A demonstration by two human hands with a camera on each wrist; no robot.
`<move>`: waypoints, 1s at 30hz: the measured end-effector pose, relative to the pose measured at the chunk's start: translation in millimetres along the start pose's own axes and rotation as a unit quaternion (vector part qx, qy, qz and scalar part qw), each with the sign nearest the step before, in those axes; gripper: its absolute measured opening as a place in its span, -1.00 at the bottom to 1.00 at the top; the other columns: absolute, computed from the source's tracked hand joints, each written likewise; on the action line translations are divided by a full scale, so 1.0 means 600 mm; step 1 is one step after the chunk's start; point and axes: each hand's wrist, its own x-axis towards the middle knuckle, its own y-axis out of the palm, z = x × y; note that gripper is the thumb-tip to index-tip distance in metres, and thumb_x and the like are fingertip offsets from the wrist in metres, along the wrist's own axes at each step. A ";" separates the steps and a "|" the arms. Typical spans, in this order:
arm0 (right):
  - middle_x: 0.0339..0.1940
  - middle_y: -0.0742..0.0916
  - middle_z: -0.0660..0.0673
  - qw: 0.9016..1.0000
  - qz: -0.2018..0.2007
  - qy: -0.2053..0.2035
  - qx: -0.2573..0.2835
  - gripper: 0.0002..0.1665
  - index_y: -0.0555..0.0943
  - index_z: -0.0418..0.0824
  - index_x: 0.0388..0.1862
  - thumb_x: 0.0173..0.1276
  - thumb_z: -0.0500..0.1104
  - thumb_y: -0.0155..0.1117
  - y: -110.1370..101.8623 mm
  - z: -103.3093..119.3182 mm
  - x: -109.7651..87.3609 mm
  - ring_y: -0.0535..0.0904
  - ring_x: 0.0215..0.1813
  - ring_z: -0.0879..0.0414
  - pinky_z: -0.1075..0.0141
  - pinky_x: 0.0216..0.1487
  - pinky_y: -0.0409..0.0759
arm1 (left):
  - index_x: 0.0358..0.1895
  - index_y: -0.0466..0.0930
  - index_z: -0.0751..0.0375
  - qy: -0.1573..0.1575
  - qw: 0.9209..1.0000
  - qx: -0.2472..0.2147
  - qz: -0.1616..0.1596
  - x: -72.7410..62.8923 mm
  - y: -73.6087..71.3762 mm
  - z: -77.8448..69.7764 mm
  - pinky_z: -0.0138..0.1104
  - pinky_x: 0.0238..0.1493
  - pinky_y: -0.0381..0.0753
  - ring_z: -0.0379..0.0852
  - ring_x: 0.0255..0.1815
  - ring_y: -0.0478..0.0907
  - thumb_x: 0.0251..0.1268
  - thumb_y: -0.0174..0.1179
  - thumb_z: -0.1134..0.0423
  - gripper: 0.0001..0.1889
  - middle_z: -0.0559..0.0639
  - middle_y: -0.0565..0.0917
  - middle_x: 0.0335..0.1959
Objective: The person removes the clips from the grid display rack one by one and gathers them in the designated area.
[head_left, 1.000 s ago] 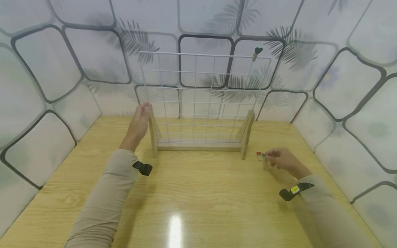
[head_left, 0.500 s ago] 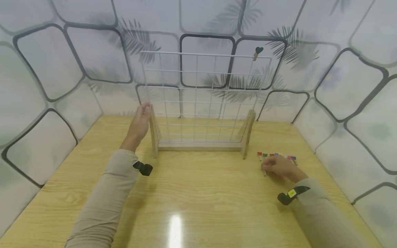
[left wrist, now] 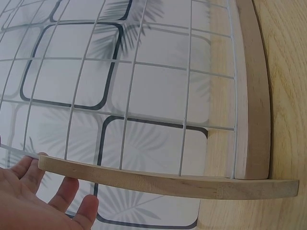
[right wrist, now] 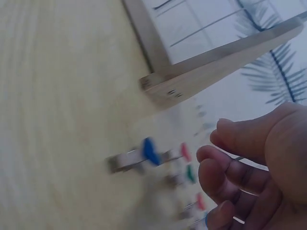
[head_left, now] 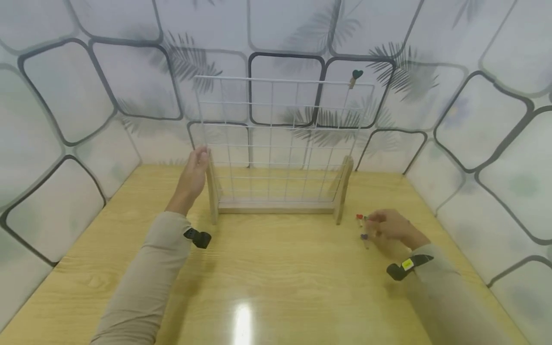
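A white wire grid rack [head_left: 269,127] stands upright in a wooden base. My left hand [head_left: 192,175] holds the top of its left wooden post [left wrist: 144,182], with fingers reaching behind the wood in the left wrist view. A wooden clothespin with a green heart [head_left: 357,74] sits on the rack's top wire at the right. On the table right of the rack, a blue-heart clothespin [right wrist: 150,152] lies apart, in front of a row that includes a red-heart clothespin [head_left: 359,217]. My right hand [head_left: 392,224] hovers over that row, fingers loosely bent, nothing between them; it hides most of the row.
The wood-grain table [head_left: 276,268] reaches back to a wall [head_left: 284,28] with dark outlined shapes and leaf prints. Similar panels rise at the left and right sides. The rack's right wooden post [head_left: 344,189] stands just left of the clothespins.
My right hand brought a blue-heart clothespin forward of the row, let it go and moved back up over the others. My left hand stays on the post.
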 end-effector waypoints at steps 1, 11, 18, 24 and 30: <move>-0.08 0.66 -0.31 1.000 -0.004 -0.002 0.006 -0.56 0.50 -0.44 0.12 0.48 -0.09 0.16 -0.009 0.007 0.002 0.62 -0.21 -0.05 0.12 -0.25 0.65 | 0.56 -0.15 0.11 0.000 1.000 -0.001 -0.001 0.000 0.000 0.000 0.05 0.48 -0.18 0.14 0.53 -0.11 0.53 -0.44 -0.23 -0.29 0.11 0.04 0.54; -0.02 0.65 -0.30 0.995 -0.092 -0.039 -0.013 -0.49 0.48 -0.39 0.18 0.52 0.00 0.08 -0.117 0.122 0.034 0.58 -0.22 0.05 0.22 -0.29 0.59 | 0.56 -0.14 0.06 -0.008 1.000 0.003 -0.001 -0.001 -0.001 -0.004 0.09 0.47 -0.20 0.15 0.53 -0.14 0.52 -0.44 -0.24 -0.30 0.09 0.03 0.55; -0.16 0.69 0.05 0.987 -0.142 -0.062 0.040 -0.40 0.45 -0.41 0.21 0.48 0.07 0.13 -0.170 0.207 0.050 0.59 -0.28 0.22 0.34 -0.32 0.57 | 0.57 -0.15 0.07 -0.015 1.000 0.002 -0.001 -0.002 0.001 -0.001 0.09 0.47 -0.19 0.17 0.53 -0.14 0.52 -0.44 -0.25 -0.29 0.12 0.03 0.55; -0.12 0.65 0.12 0.965 -0.172 -0.096 0.173 -0.48 0.48 -0.30 0.15 0.47 0.08 0.12 -0.206 0.280 0.053 0.60 -0.26 0.23 0.44 -0.33 0.57 | 0.56 -0.14 0.06 -0.015 1.000 -0.001 0.000 -0.002 0.003 0.001 0.09 0.47 -0.19 0.15 0.53 -0.13 0.52 -0.43 -0.25 -0.29 0.09 0.04 0.54; -0.10 0.62 -0.03 0.905 -0.235 -0.115 0.335 -0.67 0.53 -0.22 0.02 0.47 -0.01 0.16 -0.225 0.363 0.064 0.57 -0.40 0.18 0.47 -0.52 0.50 | 0.56 -0.15 0.07 -0.010 1.000 0.007 -0.004 0.000 0.001 0.001 0.07 0.47 -0.18 0.15 0.53 -0.13 0.52 -0.44 -0.26 -0.28 0.09 0.04 0.54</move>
